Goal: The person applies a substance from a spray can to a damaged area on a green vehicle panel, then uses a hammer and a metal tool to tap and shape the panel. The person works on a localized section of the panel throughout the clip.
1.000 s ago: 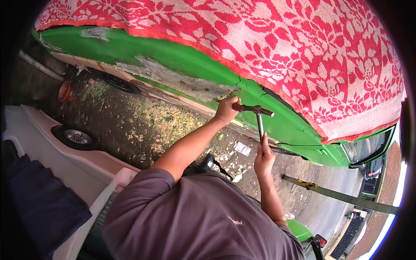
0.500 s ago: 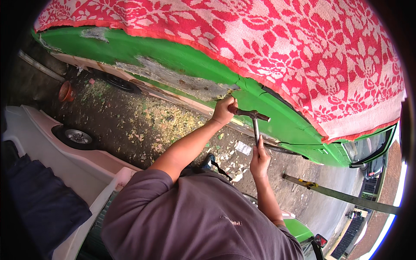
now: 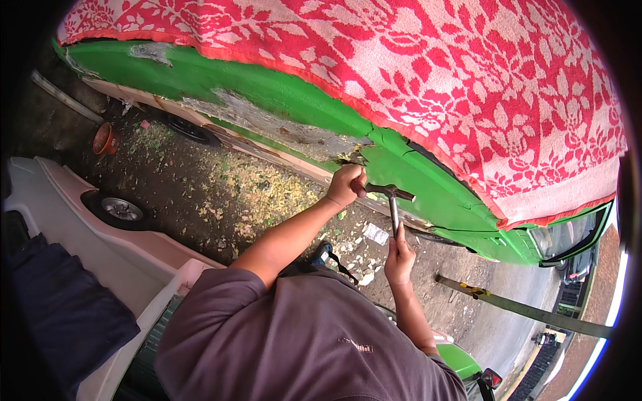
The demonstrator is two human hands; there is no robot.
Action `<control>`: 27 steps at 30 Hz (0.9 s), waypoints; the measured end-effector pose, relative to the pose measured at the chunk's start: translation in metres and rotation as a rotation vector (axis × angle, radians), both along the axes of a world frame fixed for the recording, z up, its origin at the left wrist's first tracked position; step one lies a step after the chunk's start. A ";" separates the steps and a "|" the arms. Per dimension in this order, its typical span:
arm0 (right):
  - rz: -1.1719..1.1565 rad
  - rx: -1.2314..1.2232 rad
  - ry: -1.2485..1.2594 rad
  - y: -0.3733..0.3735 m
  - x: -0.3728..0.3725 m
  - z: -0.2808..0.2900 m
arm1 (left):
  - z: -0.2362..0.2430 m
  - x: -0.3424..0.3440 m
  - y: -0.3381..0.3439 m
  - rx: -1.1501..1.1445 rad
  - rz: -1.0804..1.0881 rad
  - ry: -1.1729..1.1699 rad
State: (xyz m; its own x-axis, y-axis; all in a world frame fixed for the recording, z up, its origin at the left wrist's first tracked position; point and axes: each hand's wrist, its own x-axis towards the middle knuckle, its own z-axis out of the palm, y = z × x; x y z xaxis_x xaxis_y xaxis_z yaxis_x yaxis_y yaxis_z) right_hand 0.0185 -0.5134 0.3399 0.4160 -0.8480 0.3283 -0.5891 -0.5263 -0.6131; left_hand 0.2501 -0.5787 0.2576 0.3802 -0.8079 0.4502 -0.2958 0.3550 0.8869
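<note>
My left hand [image 3: 345, 186] is closed round a tool with a reddish-brown handle [image 3: 359, 190]; its far end is hidden by my fist. It is beside the torn edge of a bare, scraped patch [image 3: 287, 128] on a green car body [image 3: 414, 177]. My right hand [image 3: 400, 259] grips the shaft of a hammer [image 3: 393, 193]. The hammer's head is up by the butt of the brown handle, overlapping it in view; whether they touch I cannot tell.
A red and pink floral towel [image 3: 428, 87] drapes the green car. Yellowish chips [image 3: 257, 190] litter the ground, with an orange pot [image 3: 105, 139] at far left. A pale car [image 3: 63, 200] bearing dark cloth [image 3: 67, 314] stands left. A metal bar [image 3: 521, 305] lies right.
Both hands, the hammer and the brown-handled tool sit slightly lower in view, a little farther from the green panel. The whole view has shifted slightly. Both grips are unchanged.
</note>
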 end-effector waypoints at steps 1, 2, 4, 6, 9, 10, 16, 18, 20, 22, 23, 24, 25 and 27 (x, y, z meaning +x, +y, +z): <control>-0.059 0.099 0.049 0.004 -0.005 0.002 | -0.002 -0.002 0.004 -0.029 0.026 -0.067; -0.078 0.086 0.044 0.006 -0.011 0.006 | 0.000 -0.003 0.004 -0.061 0.039 -0.047; -0.133 -0.016 -0.141 0.017 -0.023 0.003 | 0.000 -0.004 0.005 -0.018 -0.038 0.044; -0.067 -0.033 -0.028 0.026 -0.022 0.002 | -0.001 -0.003 0.005 -0.008 -0.046 -0.002; -0.005 0.106 0.088 0.015 -0.007 -0.005 | -0.010 -0.004 0.012 -0.070 -0.039 -0.101; -0.027 -0.002 -0.020 0.019 -0.013 -0.002 | -0.014 -0.005 0.013 -0.104 -0.033 -0.139; 0.027 0.026 -0.050 0.012 -0.015 0.002 | -0.008 -0.007 0.018 -0.094 -0.023 -0.180; 0.008 0.102 -0.048 0.014 -0.019 0.004 | -0.010 -0.010 0.022 -0.069 -0.052 -0.161; -0.016 0.131 -0.057 0.012 -0.022 0.010 | -0.024 -0.012 0.028 -0.009 -0.076 -0.124; -0.076 0.171 -0.110 0.005 -0.030 0.009 | -0.039 -0.019 0.046 0.042 -0.090 -0.046; -0.108 0.196 -0.139 0.003 -0.034 0.008 | -0.038 -0.019 0.054 0.072 -0.099 -0.009; -0.135 0.218 -0.204 0.003 -0.037 0.009 | -0.037 -0.015 0.053 0.051 -0.100 -0.059; -0.156 0.274 -0.229 -0.004 -0.038 0.010 | -0.036 -0.008 0.046 0.031 -0.102 -0.108; -0.182 0.341 -0.262 -0.009 -0.039 0.021 | -0.015 -0.001 0.039 -0.023 -0.067 -0.199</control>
